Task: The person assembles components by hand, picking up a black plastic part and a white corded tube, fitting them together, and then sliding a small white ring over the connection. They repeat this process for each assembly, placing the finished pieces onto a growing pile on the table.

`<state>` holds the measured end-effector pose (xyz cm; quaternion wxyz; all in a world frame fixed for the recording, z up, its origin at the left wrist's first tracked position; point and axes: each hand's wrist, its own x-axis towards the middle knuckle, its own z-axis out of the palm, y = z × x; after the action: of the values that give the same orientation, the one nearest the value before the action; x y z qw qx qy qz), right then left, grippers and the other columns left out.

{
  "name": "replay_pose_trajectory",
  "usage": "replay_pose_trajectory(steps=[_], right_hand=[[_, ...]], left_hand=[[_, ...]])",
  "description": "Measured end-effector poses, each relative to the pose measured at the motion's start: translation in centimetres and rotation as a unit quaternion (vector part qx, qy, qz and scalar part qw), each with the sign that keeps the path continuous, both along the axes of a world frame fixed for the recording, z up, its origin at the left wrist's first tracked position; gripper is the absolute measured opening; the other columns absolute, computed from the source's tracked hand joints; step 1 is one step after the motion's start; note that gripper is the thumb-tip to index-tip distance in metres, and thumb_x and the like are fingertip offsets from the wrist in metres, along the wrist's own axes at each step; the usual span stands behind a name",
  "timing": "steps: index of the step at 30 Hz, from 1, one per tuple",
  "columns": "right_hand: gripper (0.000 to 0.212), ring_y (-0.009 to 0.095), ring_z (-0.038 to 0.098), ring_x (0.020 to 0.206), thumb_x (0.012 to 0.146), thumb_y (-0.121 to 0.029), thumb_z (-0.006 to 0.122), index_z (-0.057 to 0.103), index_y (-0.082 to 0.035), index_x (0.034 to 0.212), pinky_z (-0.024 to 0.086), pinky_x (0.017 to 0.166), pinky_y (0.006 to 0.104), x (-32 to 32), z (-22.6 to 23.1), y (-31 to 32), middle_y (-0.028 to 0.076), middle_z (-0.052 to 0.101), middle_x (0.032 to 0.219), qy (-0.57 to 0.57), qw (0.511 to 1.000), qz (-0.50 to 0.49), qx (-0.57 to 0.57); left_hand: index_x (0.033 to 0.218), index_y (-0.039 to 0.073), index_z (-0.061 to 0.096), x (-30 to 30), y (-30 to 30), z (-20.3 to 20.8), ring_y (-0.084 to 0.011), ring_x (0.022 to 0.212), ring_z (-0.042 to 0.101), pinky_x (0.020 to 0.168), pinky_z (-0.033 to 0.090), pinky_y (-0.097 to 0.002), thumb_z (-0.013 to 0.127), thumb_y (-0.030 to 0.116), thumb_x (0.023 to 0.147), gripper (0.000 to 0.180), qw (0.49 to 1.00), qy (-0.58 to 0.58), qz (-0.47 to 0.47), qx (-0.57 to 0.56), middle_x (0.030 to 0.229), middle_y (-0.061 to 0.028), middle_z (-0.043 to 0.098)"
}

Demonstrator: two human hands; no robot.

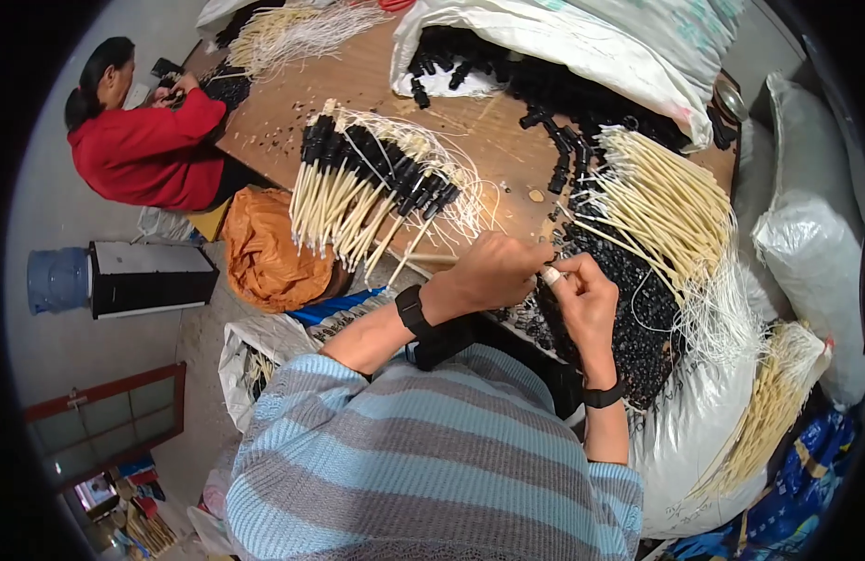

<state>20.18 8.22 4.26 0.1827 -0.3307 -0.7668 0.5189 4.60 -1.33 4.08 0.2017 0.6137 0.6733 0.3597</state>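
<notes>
My left hand (493, 269) is closed, knuckles up, over the table's near edge. A cream rod (431, 257) sticks out to its left and appears gripped in it. My right hand (587, 297) pinches with thumb and forefinger against my left fingertips; a white wrap covers one finger. What sits in the pinch is small, dark and mostly hidden. Beyond my left hand lies a bundle of cream rods (344, 206) fitted with black sleeves and trailing white strings. Under and beside my right hand spreads a heap of small black pieces (629, 323).
Bare cream rods with strings (671, 206) are piled on the right. A white sack (554, 33) spills black sleeves (563, 154) onto the brown table (376, 79). Full sacks (811, 224) stand far right. At left, a co-worker in red (147, 150) works near an orange sack (273, 248).
</notes>
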Motion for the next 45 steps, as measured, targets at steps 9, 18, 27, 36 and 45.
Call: replay_pose_trajectory(steps=[9,18,27,36,45], right_hand=[[0.029,0.027,0.068,0.085,0.082,-0.003,0.068,0.064,-0.003,0.11,0.054,0.071,0.0338,-3.6,3.1,-1.0,0.015,0.068,0.093,0.043,0.939,0.171,0.295],[0.033,0.03,0.061,0.096,0.075,-0.009,0.07,0.067,-0.004,0.108,0.046,0.083,0.0365,-4.2,2.4,-0.7,0.016,0.062,0.119,-0.016,0.915,0.12,0.386],[0.013,0.032,0.065,0.072,0.08,-0.016,0.071,0.071,-0.006,0.09,0.049,0.063,0.0362,1.2,-1.7,4.5,0.014,0.067,0.081,-0.089,0.943,-0.088,0.309],[0.009,0.032,0.057,0.064,0.071,-0.004,0.071,0.067,-0.007,0.079,0.045,0.057,0.0404,4.7,-2.0,11.7,0.011,0.058,0.076,-0.207,0.832,-0.149,0.492],[0.018,0.03,0.064,0.067,0.087,-0.012,0.063,0.067,-0.007,0.104,0.049,0.06,0.0349,3.4,0.0,6.8,0.014,0.067,0.082,-0.058,0.929,-0.033,0.363]], left_hand=[[0.085,0.009,0.063,-7.0,-4.4,2.6,-0.0264,0.09,0.061,0.085,0.043,-0.0389,0.059,0.01,0.067,0.019,0.95,0.244,0.155,0.118,0.086,-0.0067,0.065],[0.099,0.008,0.062,-15.8,-7.4,1.4,-0.0302,0.119,0.044,0.107,0.019,-0.0547,0.07,0.012,0.063,0.038,0.818,0.402,0.406,0.068,0.118,-0.0082,0.057],[0.104,0.012,0.071,-6.4,7.1,-2.2,-0.0331,0.11,0.057,0.087,0.051,-0.0424,0.064,0.0,0.067,0.039,0.984,0.118,0.067,0.118,0.105,-0.0116,0.065],[0.1,0.014,0.073,-7.5,9.7,-6.3,-0.0288,0.088,0.054,0.074,0.045,-0.037,0.067,0.001,0.069,0.034,0.966,0.248,0.046,0.057,0.086,-0.01,0.055],[0.113,0.005,0.06,-6.6,4.7,-4.2,-0.0249,0.085,0.06,0.079,0.048,-0.0337,0.055,0.002,0.078,0.035,0.995,-0.089,0.033,0.02,0.101,-0.0097,0.063]])
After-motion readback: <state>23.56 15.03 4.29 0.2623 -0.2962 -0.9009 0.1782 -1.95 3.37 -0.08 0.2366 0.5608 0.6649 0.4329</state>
